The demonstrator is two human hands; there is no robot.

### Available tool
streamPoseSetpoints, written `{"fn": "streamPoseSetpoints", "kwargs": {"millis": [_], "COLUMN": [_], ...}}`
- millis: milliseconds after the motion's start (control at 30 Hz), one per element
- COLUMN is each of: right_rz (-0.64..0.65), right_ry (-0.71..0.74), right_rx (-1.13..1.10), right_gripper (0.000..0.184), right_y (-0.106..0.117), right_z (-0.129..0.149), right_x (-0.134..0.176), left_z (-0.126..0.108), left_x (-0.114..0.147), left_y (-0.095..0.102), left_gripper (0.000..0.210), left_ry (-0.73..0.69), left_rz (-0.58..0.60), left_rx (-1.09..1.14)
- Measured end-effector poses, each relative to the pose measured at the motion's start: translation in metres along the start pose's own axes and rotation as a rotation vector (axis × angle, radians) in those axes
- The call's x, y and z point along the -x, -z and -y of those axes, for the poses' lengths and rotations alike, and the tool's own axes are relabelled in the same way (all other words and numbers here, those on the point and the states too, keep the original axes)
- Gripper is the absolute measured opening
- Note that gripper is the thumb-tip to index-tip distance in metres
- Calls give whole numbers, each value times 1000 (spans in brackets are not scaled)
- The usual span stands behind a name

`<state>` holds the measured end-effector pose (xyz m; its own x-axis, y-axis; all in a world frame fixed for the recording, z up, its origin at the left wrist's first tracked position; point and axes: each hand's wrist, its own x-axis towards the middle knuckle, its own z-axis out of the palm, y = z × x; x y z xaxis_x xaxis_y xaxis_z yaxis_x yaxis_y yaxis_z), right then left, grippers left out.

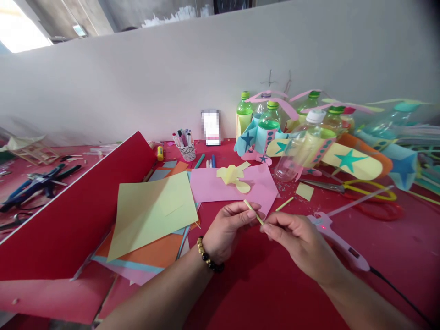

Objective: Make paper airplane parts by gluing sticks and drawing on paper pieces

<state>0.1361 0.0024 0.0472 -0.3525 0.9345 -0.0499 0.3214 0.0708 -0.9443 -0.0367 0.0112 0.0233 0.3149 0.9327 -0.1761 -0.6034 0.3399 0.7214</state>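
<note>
Between my two hands is a thin rolled yellow paper stick (253, 211), slanting down to the right. My left hand (231, 225), with a beaded bracelet at the wrist, pinches its upper part between thumb and fingers. At its lower end, my right hand (296, 236) closes thumb and fingertips on it. A second yellow paper stick (284, 204) lies on the red table just beyond my right hand. Yellow paper cut-outs (231, 175) rest on a pink sheet (206, 189) ahead of my hands. A pink glue gun (343, 245) with a lit red light lies right of my right hand.
Plastic bottles decorated as paper planes (302, 137) crowd the back right, near yellow-and-red-handled scissors (369, 189). Coloured sheets (154, 213) are stacked at left beside a slanting red board (85, 206). A pen cup (186, 150) and a phone (211, 128) stand at the back.
</note>
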Motion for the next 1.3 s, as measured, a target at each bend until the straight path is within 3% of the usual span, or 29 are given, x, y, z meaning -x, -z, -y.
{"fn": "streamPoseSetpoints", "kwargs": {"millis": [200, 400, 733, 1033, 1300], "right_rz": [105, 98, 76, 27, 80], "right_ry": [-32, -68, -5, -14, -46], "right_rx": [-101, -60, -28, -38, -25], "right_gripper": [34, 37, 38, 36, 37], "right_y": [0, -3, -4, -3, -6], "right_z": [-3, -1, 0, 0, 2], "right_x": [1, 1, 1, 0, -1], "left_z": [-2, -3, -1, 4, 3], "left_x": [1, 0, 1, -3, -3], "left_y": [0, -2, 0, 5, 3], "left_gripper": [13, 18, 23, 37, 25], "left_ry": [-45, -94, -48, -128, -143], "left_rz": [17, 8, -21, -35, -69], "left_rx": [-23, -85, -67, -89, -177]}}
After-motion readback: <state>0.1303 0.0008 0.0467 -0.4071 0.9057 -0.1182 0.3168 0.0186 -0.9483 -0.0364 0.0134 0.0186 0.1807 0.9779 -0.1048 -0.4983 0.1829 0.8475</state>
